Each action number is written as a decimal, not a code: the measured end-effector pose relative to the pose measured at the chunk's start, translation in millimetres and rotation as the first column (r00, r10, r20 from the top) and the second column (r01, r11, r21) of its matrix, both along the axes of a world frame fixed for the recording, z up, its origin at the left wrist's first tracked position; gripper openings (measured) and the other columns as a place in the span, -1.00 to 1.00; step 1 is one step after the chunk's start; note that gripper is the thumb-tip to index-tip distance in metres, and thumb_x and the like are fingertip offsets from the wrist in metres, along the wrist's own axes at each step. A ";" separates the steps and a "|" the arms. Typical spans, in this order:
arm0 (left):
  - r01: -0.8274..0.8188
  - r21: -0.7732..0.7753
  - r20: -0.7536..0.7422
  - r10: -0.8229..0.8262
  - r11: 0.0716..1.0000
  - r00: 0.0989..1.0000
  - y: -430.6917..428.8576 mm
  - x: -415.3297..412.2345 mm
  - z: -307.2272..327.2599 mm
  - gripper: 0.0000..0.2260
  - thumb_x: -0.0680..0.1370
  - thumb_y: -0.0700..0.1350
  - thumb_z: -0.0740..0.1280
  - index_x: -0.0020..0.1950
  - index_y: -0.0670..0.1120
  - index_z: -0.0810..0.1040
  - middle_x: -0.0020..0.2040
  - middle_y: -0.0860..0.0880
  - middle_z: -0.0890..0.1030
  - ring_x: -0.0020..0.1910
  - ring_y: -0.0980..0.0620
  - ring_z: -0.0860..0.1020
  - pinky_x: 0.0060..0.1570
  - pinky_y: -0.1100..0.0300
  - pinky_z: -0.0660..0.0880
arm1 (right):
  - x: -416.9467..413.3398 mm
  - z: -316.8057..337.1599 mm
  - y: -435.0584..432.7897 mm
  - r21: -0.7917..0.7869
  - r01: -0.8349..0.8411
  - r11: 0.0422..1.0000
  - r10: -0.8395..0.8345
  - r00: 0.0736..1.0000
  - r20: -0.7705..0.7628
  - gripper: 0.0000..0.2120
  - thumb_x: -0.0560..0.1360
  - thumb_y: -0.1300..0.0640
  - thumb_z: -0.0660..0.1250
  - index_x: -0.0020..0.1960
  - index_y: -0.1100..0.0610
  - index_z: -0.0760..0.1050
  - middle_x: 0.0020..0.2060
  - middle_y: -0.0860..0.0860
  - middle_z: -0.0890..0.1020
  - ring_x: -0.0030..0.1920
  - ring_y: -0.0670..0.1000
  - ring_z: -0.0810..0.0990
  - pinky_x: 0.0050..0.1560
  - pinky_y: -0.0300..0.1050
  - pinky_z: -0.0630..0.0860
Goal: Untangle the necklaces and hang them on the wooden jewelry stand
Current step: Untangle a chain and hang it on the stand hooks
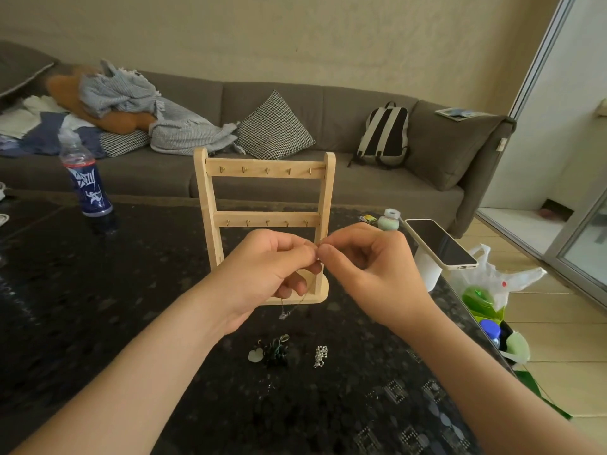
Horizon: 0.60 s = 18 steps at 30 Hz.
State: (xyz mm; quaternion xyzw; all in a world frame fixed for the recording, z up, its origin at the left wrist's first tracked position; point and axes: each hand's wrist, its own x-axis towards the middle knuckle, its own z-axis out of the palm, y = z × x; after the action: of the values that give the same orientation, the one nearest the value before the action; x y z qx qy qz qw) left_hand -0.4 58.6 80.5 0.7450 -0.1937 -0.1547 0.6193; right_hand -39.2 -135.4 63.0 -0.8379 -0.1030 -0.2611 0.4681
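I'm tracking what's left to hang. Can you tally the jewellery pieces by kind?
Thin pendant chain, pinched by left hand and right hand: 1
Dark tangled bundle on the table: 1
Silver chain heap on the table: 1
Total: 3, none on the wooden stand

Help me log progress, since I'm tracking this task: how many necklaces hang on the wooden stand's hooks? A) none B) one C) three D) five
A: all hooks on both bars of the stand are bare; the left hand and right hand pinch one thin necklace, and a dark bundle and a silver chain lie on the table.
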 end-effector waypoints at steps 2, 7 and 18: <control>-0.028 0.046 0.067 0.025 0.999 0.997 -0.3 0.5 -0.2 -0.83 0.68 -0.06 0.38 0.06 -0.05 0.77 -0.07 -0.01 0.75 -0.28 0.07 0.61 -0.12 0.10 0.50 | 1.2 -0.7 -1.4 0.011 -0.001 1.000 0.001 1.000 0.002 -0.93 0.56 0.04 0.52 -0.09 -0.09 0.76 -0.10 -0.11 0.73 -0.13 0.15 0.66 -0.13 0.21 0.60; -0.071 0.082 0.103 0.062 0.994 0.993 -2.3 0.3 -1.2 -0.82 0.67 -0.02 0.38 0.04 -0.03 0.77 -0.09 0.03 0.76 -0.25 0.06 0.67 -0.07 0.06 0.47 | 1.6 -2.1 -2.1 0.050 0.000 0.999 0.002 0.999 -0.037 -0.95 0.58 0.09 0.51 -0.05 -0.03 0.74 -0.20 -0.07 0.73 -0.22 0.07 0.65 -0.19 0.11 0.63; -0.090 0.026 -0.092 0.092 0.996 0.991 -4.6 4.6 -4.3 -0.73 0.75 -0.01 0.19 0.24 -0.17 0.54 0.02 -0.18 0.58 -0.22 -0.04 0.61 -0.12 0.03 0.48 | -3.4 1.5 8.0 0.100 -0.046 0.994 0.053 0.996 -0.072 -0.91 0.54 0.17 0.49 -0.14 0.04 0.70 -0.23 0.05 0.71 -0.21 0.21 0.63 -0.20 0.19 0.60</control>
State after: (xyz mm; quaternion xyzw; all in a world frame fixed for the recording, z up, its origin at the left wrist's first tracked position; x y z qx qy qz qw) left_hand 4.2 53.9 76.1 0.7517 -0.1286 -0.1631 0.6259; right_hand -42.6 -127.5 64.5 -0.8203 -0.0933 -0.2226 0.5185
